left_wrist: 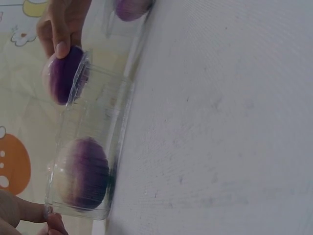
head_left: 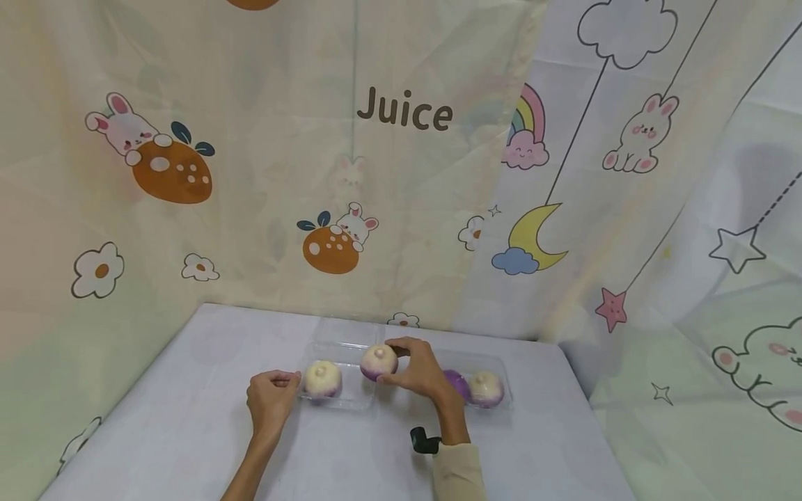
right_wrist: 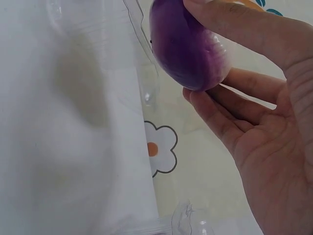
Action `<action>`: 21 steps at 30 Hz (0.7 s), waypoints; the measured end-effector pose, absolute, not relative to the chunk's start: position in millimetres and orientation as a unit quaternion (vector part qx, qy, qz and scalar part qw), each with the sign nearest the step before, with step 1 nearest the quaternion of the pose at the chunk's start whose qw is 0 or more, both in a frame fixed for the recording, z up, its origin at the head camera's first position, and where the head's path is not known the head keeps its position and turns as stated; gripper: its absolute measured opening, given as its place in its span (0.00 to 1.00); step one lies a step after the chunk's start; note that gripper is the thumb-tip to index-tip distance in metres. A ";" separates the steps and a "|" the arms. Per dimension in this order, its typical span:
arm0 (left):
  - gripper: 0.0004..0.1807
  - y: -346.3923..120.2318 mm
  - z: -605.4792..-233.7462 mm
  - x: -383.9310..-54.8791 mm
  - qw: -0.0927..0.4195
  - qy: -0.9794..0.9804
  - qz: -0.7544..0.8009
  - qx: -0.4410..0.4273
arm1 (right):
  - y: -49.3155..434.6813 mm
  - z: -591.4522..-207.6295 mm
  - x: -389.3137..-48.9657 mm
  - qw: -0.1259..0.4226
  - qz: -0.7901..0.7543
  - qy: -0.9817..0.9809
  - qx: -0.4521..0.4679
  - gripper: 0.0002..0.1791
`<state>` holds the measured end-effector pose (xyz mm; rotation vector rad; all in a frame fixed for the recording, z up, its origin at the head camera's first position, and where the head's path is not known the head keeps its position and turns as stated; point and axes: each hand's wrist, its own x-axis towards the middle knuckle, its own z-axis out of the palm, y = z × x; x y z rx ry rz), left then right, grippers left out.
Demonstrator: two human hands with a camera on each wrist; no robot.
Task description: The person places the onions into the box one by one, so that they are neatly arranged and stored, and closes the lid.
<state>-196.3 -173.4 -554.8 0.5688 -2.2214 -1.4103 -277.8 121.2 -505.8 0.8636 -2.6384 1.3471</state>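
Observation:
My right hand (head_left: 421, 369) grips a round purple-and-white turnip (head_left: 378, 363), thumb on one side and fingers on the other. The held turnip is raised at the right end of a clear plastic box (left_wrist: 93, 110), overlapping its rim in the left wrist view. In the box's left part sits another turnip (head_left: 322, 379), its pale knobbed side up. My left hand (head_left: 271, 400) pinches the left edge of this box between thumb and finger. In the right wrist view the held turnip (right_wrist: 183, 49) shows its deep purple side.
On the right stands a second clear plastic box (head_left: 509, 398) with a purple turnip (head_left: 457, 382) and a pale-topped turnip (head_left: 486, 390), partly behind my right forearm. Both boxes rest on a white-covered table (head_left: 207, 362). A printed curtain (head_left: 250, 243) hangs behind it.

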 end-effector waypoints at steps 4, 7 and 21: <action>0.11 -173.5 -553.9 -196.0 0.225 -0.804 -0.509 0.207 | 117.0 -504.5 -276.5 0.016 0.440 -0.851 0.287 0.39; 0.11 -173.7 -553.3 -195.2 0.225 -0.804 -0.510 0.208 | 113.9 -503.3 -275.4 0.003 0.440 -0.848 0.295 0.39; 0.11 -173.1 -553.5 -195.8 0.221 -0.805 -0.509 0.211 | 106.0 -504.3 -273.8 0.000 0.421 -0.854 0.306 0.38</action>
